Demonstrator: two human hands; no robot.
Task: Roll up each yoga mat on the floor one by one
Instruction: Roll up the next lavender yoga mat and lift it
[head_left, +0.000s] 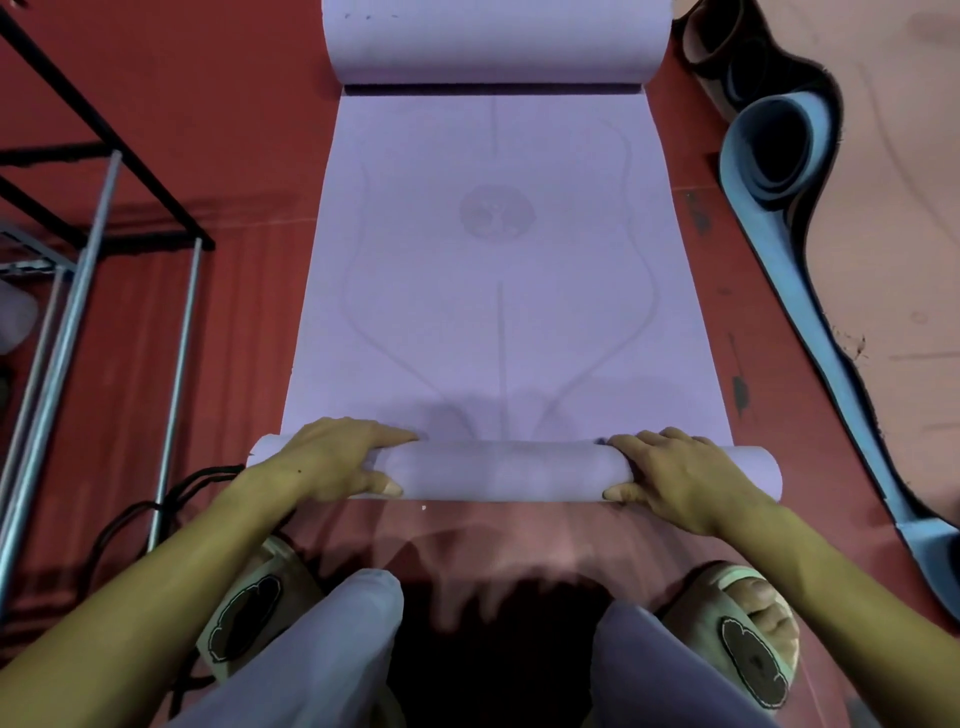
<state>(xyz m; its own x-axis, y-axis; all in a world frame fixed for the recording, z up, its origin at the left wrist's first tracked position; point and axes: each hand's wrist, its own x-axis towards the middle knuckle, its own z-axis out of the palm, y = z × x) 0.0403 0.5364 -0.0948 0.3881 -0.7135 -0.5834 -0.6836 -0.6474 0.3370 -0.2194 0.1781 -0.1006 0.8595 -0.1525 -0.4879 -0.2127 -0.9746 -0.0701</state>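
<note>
Both hands clamp the rolled near end of the lilac yoga mat (498, 291): left hand (332, 460) and right hand (680, 475) each curl fingers over the top with the thumb pressed on the near side. No readable writing shows, only faint curved guide lines and a round emblem (497, 211) ahead of the grip. Between the hands the roll (501, 470) runs left to right, the flat mat stretching away to a curled far end (493, 41). Bare red floor (249, 322) borders both edges; a blue mat (779, 156) lies right of the grip, a metal rack (67, 270) left.

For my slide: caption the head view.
Both hands, left and right, roll the purple yoga mat from its near end on a red floor.
</note>
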